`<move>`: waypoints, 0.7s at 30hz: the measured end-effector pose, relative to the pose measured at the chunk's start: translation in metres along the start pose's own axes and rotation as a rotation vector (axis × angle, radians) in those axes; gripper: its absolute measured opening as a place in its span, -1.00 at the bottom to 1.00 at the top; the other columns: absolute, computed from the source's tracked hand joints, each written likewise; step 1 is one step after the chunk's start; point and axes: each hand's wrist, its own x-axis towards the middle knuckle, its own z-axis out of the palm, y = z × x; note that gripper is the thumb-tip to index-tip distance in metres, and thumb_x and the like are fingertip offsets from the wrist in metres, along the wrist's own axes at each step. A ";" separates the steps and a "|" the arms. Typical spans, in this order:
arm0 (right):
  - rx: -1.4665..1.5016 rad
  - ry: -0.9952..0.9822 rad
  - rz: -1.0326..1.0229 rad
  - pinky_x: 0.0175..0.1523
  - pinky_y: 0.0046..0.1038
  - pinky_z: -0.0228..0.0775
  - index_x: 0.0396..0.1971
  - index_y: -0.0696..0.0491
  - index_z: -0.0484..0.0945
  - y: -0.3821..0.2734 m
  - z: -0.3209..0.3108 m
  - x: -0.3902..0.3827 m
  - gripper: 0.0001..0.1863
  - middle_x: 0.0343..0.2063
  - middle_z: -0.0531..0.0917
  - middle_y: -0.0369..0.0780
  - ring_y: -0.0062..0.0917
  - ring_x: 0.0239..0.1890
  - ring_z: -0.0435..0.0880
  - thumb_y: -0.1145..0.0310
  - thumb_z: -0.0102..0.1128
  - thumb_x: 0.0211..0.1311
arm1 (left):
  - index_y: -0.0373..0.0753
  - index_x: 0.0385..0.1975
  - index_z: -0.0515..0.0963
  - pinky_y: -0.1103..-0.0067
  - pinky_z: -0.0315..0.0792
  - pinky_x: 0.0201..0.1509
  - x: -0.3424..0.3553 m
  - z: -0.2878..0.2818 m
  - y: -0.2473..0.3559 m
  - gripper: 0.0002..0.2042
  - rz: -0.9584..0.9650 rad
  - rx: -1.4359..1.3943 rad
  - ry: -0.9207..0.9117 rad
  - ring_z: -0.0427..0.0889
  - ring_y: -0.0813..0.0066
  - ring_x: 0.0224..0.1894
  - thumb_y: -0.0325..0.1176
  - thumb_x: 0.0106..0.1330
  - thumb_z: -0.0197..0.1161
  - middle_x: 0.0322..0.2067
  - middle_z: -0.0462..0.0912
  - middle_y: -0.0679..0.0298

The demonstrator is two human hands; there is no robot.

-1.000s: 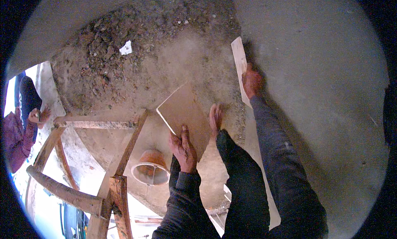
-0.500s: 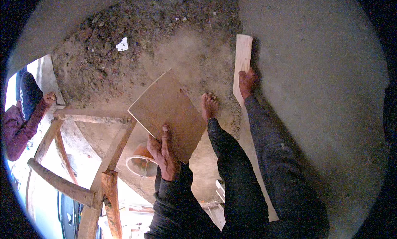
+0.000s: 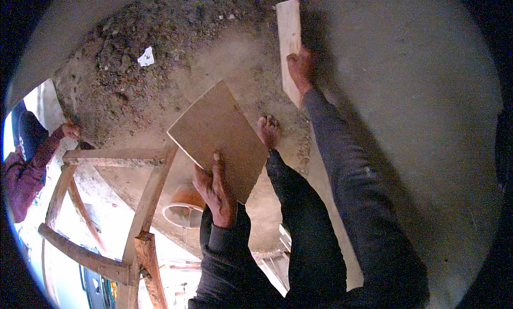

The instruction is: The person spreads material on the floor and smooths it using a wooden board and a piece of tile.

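Observation:
My left hand (image 3: 216, 194) is closed on the near edge of a flat, brown, square board (image 3: 216, 130), its thumb lying on top. The board is held level over my lap, and nothing lies on its upper face. My right hand (image 3: 302, 68) stretches far forward and grips a long, pale wooden slat (image 3: 289, 28) by one side edge. That slat lies against or very close to the grey wall on the right; its far end points away from me. My fingers behind the slat are partly hidden.
A wooden trestle frame (image 3: 115, 158) stands to my left, with an orange bucket (image 3: 184, 206) beside it. Another person's hand (image 3: 70, 130) is at the trestle's far corner. Loose rubble (image 3: 120, 63) and a white scrap (image 3: 146, 57) cover the ground ahead. The grey wall (image 3: 406, 106) fills the right side.
My right hand has moved the slat farther forward and slightly left along the wall. My left hand and the board barely shift. The other person's hand has moved slightly toward the trestle.

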 end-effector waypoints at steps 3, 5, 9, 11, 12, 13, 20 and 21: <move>-0.197 -0.033 0.146 -0.35 -0.23 0.44 -0.41 0.11 0.50 0.009 -0.019 0.014 -0.71 -0.53 0.58 -0.07 -0.16 -0.47 0.57 0.33 0.26 -0.20 | -0.42 -0.04 0.35 0.46 0.36 -0.07 0.003 0.001 -0.012 -0.63 0.098 0.046 0.037 0.47 0.35 -0.21 -0.30 0.26 0.14 -0.17 0.52 0.08; 0.180 -0.031 0.214 -0.39 -0.22 0.44 -0.41 0.10 0.50 0.016 -0.002 0.018 -0.72 -0.57 0.57 -0.07 -0.16 -0.53 0.56 0.31 0.26 -0.19 | -0.42 -0.04 0.35 0.45 0.36 -0.08 0.005 0.002 -0.013 -0.64 0.089 0.031 -0.004 0.47 0.35 -0.22 -0.31 0.26 0.13 -0.18 0.52 0.08; -0.138 -0.087 -0.061 -0.37 -0.18 0.42 -0.42 0.12 0.50 -0.082 0.013 -0.009 -0.74 -0.58 0.56 -0.05 -0.15 -0.51 0.56 0.34 0.23 -0.17 | -0.42 -0.05 0.35 0.46 0.37 -0.09 0.005 0.003 -0.002 -0.65 -0.007 -0.013 -0.014 0.48 0.36 -0.22 -0.33 0.26 0.13 -0.18 0.52 0.10; -0.072 -0.118 -0.107 -0.36 -0.17 0.42 -0.45 0.13 0.50 -0.100 0.018 -0.007 -0.76 -0.58 0.55 -0.04 -0.15 -0.49 0.56 0.35 0.22 -0.17 | -0.42 -0.05 0.35 0.47 0.37 -0.09 0.008 0.001 -0.008 -0.66 0.044 -0.024 0.030 0.48 0.35 -0.22 -0.34 0.25 0.13 -0.17 0.52 0.10; -0.005 -0.096 -0.100 -0.35 -0.17 0.42 -0.47 0.13 0.50 -0.085 0.024 -0.008 -0.77 -0.58 0.55 -0.03 -0.14 -0.49 0.56 0.35 0.22 -0.17 | -0.42 -0.05 0.35 0.47 0.37 -0.10 0.008 0.003 -0.012 -0.66 0.061 -0.035 0.045 0.48 0.35 -0.22 -0.35 0.25 0.12 -0.17 0.53 0.10; 0.061 -0.074 -0.093 -0.35 -0.17 0.42 -0.49 0.13 0.50 -0.070 0.030 -0.007 -0.78 -0.59 0.55 -0.02 -0.14 -0.48 0.56 0.35 0.23 -0.17 | -0.42 -0.05 0.36 0.47 0.37 -0.10 0.008 0.003 -0.013 -0.66 0.054 -0.059 0.044 0.48 0.36 -0.22 -0.35 0.25 0.13 -0.17 0.53 0.10; -0.054 -0.113 0.038 -0.31 -0.16 0.41 -0.51 0.18 0.48 -0.030 -0.020 0.032 -0.79 -0.56 0.54 0.02 -0.10 -0.43 0.56 0.36 0.20 -0.13 | -0.41 -0.07 0.37 0.47 0.35 -0.08 0.011 -0.009 -0.010 -0.66 0.083 0.091 0.053 0.46 0.35 -0.20 -0.30 0.26 0.13 -0.17 0.52 0.08; -0.004 -0.054 0.050 -0.32 -0.16 0.41 -0.50 0.18 0.48 -0.026 -0.002 0.032 -0.79 -0.57 0.54 0.01 -0.09 -0.44 0.56 0.36 0.20 -0.13 | -0.41 -0.08 0.38 0.47 0.35 -0.07 0.011 -0.003 -0.013 -0.65 0.102 0.061 0.038 0.46 0.35 -0.19 -0.29 0.26 0.13 -0.17 0.52 0.08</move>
